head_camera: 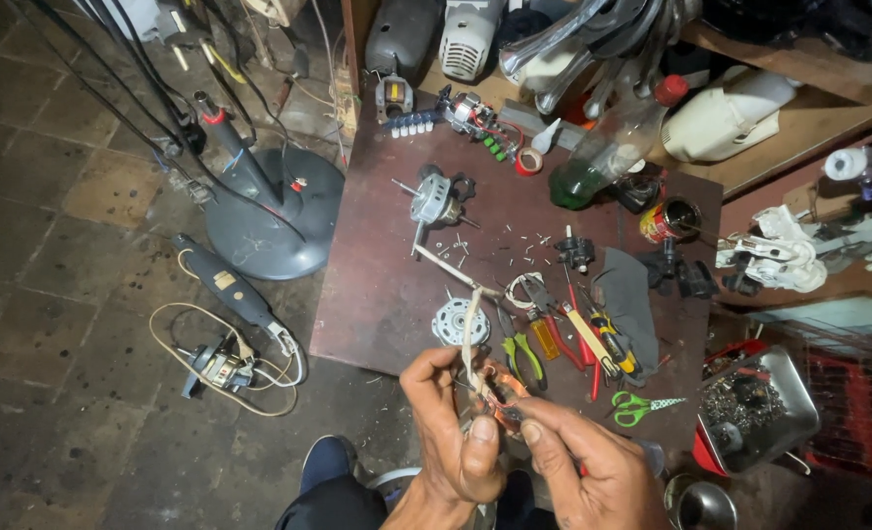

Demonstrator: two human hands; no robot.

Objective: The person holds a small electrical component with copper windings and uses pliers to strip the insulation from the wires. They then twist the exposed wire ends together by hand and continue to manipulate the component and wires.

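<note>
My left hand (453, 432) and my right hand (578, 461) meet at the lower middle of the view. Together they grip a small bundle of copper wire winding (498, 391). A white cord (471, 329) rises from the bundle toward the dark brown work board (377, 285). Just beyond my hands lie a round motor part (449, 321), green-handled pliers (521, 351) and several screwdrivers and pliers (588, 344). A fan motor with a shaft (433, 201) rests farther up the board among scattered screws.
Green scissors (636, 405) lie right of my hands. A metal tray of small parts (760, 407) sits at the lower right. A round fan base (274, 211) and a rotary tool with cable (222, 287) lie on the tiled floor. A bottle with green liquid (593, 162) and a tin (668, 220) stand at the back.
</note>
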